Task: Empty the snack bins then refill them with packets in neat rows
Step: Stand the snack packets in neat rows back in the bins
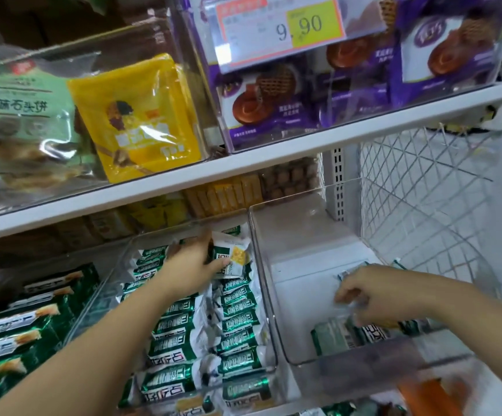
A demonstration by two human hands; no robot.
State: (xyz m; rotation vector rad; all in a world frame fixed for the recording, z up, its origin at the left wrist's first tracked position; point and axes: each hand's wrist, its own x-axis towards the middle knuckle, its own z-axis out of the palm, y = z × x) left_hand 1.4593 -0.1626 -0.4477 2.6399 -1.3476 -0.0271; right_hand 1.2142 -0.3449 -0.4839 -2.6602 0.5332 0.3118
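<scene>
Head view: middle clear plastic bin (266, 310) filled with green-and-white foil snack packets (237, 313), laid label-up in two rows for neat facing. Left hand (189, 259) reached to bin rear; raised white-and-green packet (231, 259) pinched between thumb and fingers, probably for seating at row end. Right clear plastic bin (300, 295) mostly bare; few green packets (336, 334) lined against front wall. Right hand (363, 295) held over them, fingers curled downward; whether anything is gripped cannot be told, blurred.

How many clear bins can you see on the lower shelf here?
3: left bin holds large green packs; middle bin is full of green-and-white packets, the left hand gripping one packet; right bin is nearly empty, the right hand inside. Others may lie off-frame.
</scene>
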